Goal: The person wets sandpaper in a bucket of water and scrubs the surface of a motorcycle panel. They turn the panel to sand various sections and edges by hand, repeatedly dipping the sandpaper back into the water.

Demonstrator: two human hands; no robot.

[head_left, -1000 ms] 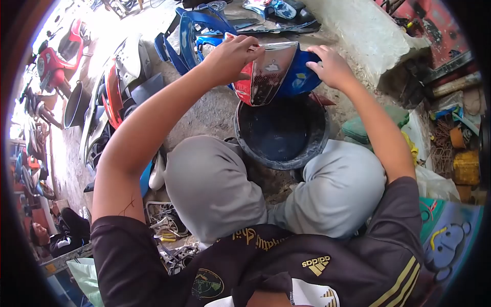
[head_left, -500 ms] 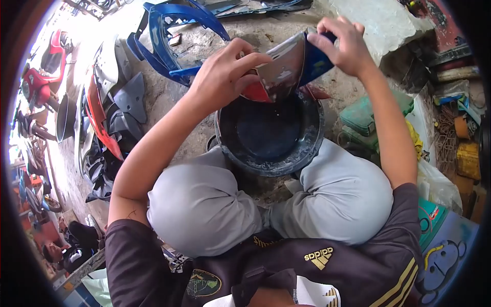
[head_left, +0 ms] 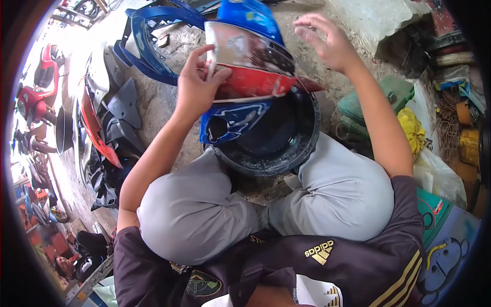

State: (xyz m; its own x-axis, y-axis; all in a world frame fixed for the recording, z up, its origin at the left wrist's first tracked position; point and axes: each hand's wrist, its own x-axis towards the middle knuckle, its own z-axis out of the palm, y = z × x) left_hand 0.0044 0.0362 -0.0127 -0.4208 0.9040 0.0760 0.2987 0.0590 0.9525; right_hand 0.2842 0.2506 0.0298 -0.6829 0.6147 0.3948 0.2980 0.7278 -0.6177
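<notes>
My left hand [head_left: 198,82] is closed on the edge of a motorcycle body panel [head_left: 245,84], with red, blue and patchy beige-grey areas on its surface. The panel is tilted above the far left part of a round black basin [head_left: 313,138], covering some of its rim. Dark liquid shows inside the basin, between my knees. Away from the panel, my right hand [head_left: 327,43] is raised to its right, fingers stretched out and holding nothing. A pointed dark red piece [head_left: 309,85] juts out at the basin's far rim.
A blue plastic frame [head_left: 146,51] lies beyond my left hand. Grey, black and red panels [head_left: 97,123] lean along the left. To the right are a green case [head_left: 381,100], a yellow cloth [head_left: 411,133] and a concrete block [head_left: 381,23]. A person [head_left: 84,253] is at lower left.
The panel has swung left and turned, showing more of its red and blue surfaces. My right hand has let go of it and is now apart. My left hand moved left and nearer, still gripping.
</notes>
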